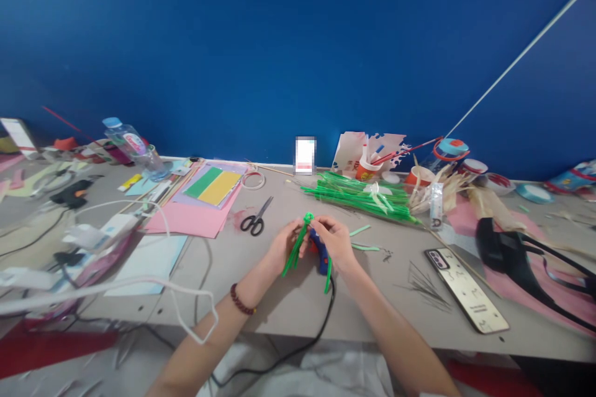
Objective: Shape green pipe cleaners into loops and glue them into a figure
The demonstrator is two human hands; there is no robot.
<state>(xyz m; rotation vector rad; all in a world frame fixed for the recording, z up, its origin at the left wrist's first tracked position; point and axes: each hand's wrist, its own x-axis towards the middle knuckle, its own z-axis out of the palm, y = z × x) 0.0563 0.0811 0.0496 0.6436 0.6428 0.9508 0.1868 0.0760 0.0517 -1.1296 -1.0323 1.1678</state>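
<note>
My left hand [285, 244] is closed round a small bundle of green pipe cleaners [293, 254], whose strands hang down and whose top is a curled knot. My right hand [336, 240] pinches at that top from the other side. A single green strand [328, 278] hangs below my right fingers, seemingly held in them. Under my hands lies a blue glue gun [321, 253] with a black cord, partly covered by my fingers. Black-handled scissors [254, 221] rest to the left of my hands.
Behind my right hand is a plastic-wrapped bunch of green pipe cleaners [363, 195]. A phone [468, 291] and thin dark wires [426, 288] lie to the right. Coloured paper [186, 217] and a tilted bottle [133, 142] are left. A white cable [205, 294] loops across my left forearm.
</note>
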